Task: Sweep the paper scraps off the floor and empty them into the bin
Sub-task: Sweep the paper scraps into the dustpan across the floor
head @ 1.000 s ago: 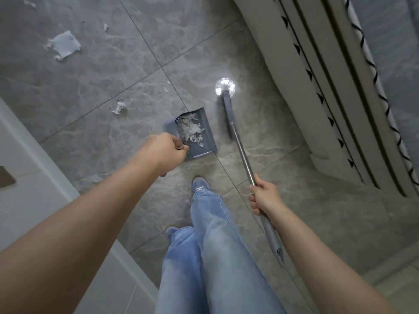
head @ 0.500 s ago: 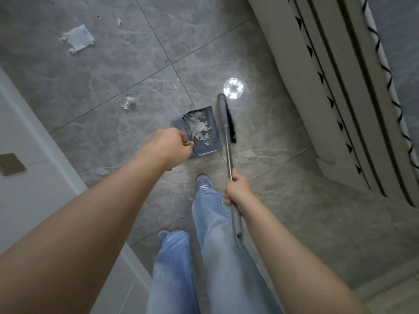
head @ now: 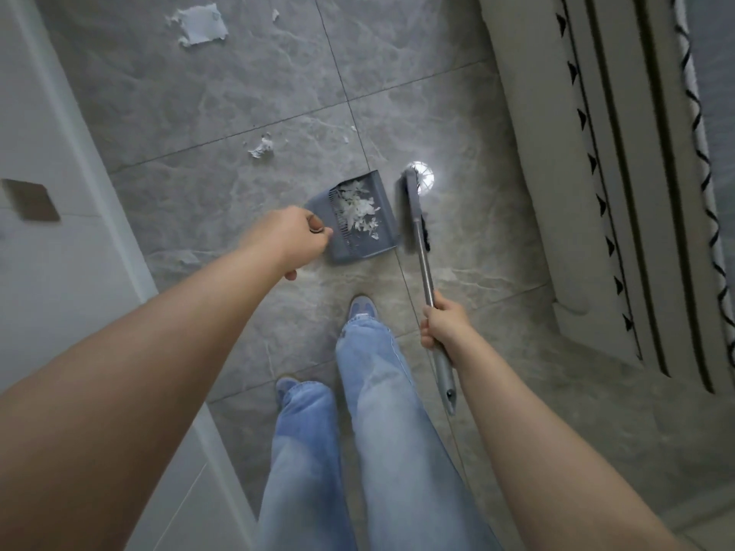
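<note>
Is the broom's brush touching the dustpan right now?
Apart. The head view shows a strip of bare floor between the broom head and the dustpan along its right edge.

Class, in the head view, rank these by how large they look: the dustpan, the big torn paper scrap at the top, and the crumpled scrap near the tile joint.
1. dustpan
2. big torn paper scrap, though it lies farther from the camera, so its true size is unsure
3. crumpled scrap, clearly smallest
</note>
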{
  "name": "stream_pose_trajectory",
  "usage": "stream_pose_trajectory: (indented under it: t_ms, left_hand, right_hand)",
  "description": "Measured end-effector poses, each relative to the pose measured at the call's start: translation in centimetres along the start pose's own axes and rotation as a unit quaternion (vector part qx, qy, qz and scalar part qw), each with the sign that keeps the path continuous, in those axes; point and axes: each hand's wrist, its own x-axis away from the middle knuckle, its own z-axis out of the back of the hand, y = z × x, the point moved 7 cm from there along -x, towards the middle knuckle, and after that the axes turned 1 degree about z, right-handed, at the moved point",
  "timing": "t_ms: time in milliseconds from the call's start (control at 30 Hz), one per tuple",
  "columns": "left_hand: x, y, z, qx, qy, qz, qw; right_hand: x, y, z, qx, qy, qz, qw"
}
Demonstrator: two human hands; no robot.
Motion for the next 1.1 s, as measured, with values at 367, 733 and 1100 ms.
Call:
stream_pose_trajectory:
  t_ms: [367,733,1100]
  left_hand:
    - [13.3,-19.3,0.4,-0.006,0.037,0.013,0.999]
    - [17.8,-32.7,-2.3,-0.075,0.015,0.053,0.996]
    - [17.2,-35.8,-3.7,0.022,0.050,0.080,0.995]
  right_hand:
    - [5.6,7.9,-7.1,-0.010,-0.011,0.012,1.000]
    - [6.8,11.2,-11.7,0.187,0.078,0.044,0.978]
    - [12.6,19.4,-23.3,0.187,-0.078,0.024,0.979]
